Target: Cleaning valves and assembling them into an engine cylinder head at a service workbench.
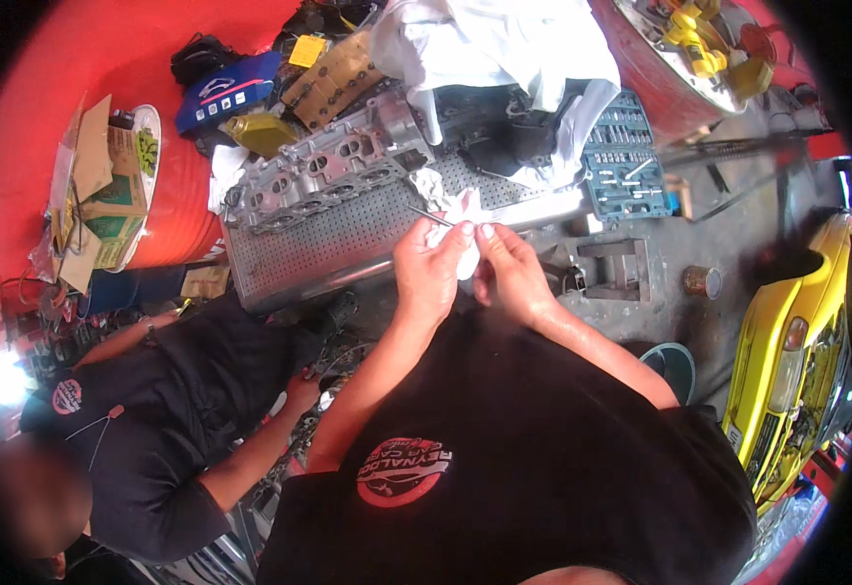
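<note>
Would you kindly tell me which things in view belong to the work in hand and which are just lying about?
Apparently in use: white cloth and thin rod, at the left hand and right hand; perhaps the cylinder head.

Apparently lying about: cardboard box, metal can, green tub.

Person's got both hands up near the bench edge. Left hand (426,278) pinches a thin dark rod (428,214), tip poking out left; white rag (467,258) bunched between the hands, right hand (516,275) pinching at it, thumbs nearly meeting. Perforated metal bench (299,252) just past the left hand, engine head (324,161) on it, farther out and left. Big white cloth (504,44) well beyond both hands. Socket set (626,161) lies open, out past the right hand; metal stool (619,273) right of that hand, tin can (702,283) farther right, yellow car (787,361) farthest. Co-worker (153,419) I see left of the left hand, nearer in.
</note>
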### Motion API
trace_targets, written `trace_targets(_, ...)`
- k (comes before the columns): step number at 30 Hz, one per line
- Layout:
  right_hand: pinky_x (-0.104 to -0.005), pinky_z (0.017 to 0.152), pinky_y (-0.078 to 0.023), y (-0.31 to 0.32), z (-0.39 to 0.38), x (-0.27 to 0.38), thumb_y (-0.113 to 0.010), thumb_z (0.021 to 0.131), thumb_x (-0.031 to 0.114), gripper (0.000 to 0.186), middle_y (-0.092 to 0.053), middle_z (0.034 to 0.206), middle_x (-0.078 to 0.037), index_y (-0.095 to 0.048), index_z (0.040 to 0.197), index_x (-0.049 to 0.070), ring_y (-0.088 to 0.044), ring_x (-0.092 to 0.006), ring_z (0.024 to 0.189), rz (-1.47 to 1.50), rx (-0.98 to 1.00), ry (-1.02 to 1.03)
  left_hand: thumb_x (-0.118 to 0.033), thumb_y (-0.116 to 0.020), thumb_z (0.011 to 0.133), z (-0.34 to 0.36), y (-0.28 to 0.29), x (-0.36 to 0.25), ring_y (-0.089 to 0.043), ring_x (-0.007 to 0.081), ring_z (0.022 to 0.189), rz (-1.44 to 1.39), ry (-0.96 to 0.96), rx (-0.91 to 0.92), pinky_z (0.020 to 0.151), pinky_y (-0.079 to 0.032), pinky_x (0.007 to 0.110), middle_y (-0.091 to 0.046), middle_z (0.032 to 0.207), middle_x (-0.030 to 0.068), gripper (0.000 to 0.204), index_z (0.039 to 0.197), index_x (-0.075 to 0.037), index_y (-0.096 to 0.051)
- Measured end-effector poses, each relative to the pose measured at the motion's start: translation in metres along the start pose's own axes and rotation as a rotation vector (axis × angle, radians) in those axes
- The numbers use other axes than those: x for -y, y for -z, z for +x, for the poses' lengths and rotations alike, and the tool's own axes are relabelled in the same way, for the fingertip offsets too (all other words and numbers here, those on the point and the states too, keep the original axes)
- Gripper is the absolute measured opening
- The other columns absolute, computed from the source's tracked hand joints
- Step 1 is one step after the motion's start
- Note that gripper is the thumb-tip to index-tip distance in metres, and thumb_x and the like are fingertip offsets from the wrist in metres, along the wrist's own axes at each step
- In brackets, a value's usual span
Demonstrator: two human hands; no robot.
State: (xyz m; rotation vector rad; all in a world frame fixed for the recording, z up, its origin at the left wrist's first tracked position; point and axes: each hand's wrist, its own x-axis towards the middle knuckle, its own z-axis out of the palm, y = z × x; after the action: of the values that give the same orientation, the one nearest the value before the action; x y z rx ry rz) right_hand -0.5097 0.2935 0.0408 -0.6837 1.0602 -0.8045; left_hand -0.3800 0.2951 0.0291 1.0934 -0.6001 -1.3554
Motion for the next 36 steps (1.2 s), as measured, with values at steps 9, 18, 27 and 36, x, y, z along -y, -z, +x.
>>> trace_targets(9,-0.0264,0.039,-0.040,0.024,0.005,0.014,-0.053,0.102,0.025,0.023,-0.059,0.066,-0.007,-0.057,0.104,0.002,-0.053,-0.0136,0.045,0.090,0.260,-0.162,-0.002,-0.071,0.091,-0.003,0.009,-0.009,-0.065,0.0126,0.078,-0.195,0.203,0.104,0.068,-0.053,0.027,-0.069,0.091,0.0065,0.010,0.097,0.001,-0.064)
trace_targets(18,-0.0269,0.042,-0.045,0.033,0.000,0.023,-0.061,0.097,0.015,0.015,-0.065,0.069,-0.010,-0.063,0.093,0.001,-0.057,-0.0135,0.047,0.203,0.399,-0.434,0.004,-0.068,0.088,0.010,0.025,-0.013,-0.069,0.0188,0.078,-0.297,0.136,-0.084,0.070,-0.058,0.031,-0.070,0.093,0.0119,0.013,0.100,0.003,-0.064)
trace_targets(27,-0.0251,0.048,-0.048,0.021,-0.008,0.020,-0.059,0.100,0.017,0.019,-0.064,0.070,-0.004,-0.065,0.091,0.001,-0.057,-0.0101,0.051,-0.088,0.141,-0.123,-0.003,-0.066,0.094,0.013,0.032,-0.041,-0.068,0.0184,0.092,0.222,-0.082,-0.120,0.081,-0.057,0.033,-0.070,0.104,0.0115,0.027,0.119,0.002,-0.060)
trace_targets(36,-0.0335,0.055,-0.050,0.013,-0.016,0.017,-0.065,0.095,0.016,0.021,-0.065,0.067,-0.013,-0.067,0.095,-0.005,-0.064,-0.0181,0.056,-0.868,0.036,0.444,-0.005,-0.065,0.095,0.028,0.016,0.007,-0.066,0.0161,0.084,0.067,-0.011,-0.167,0.075,-0.056,0.031,-0.069,0.095,0.0080,0.014,0.108,-0.001,-0.061)
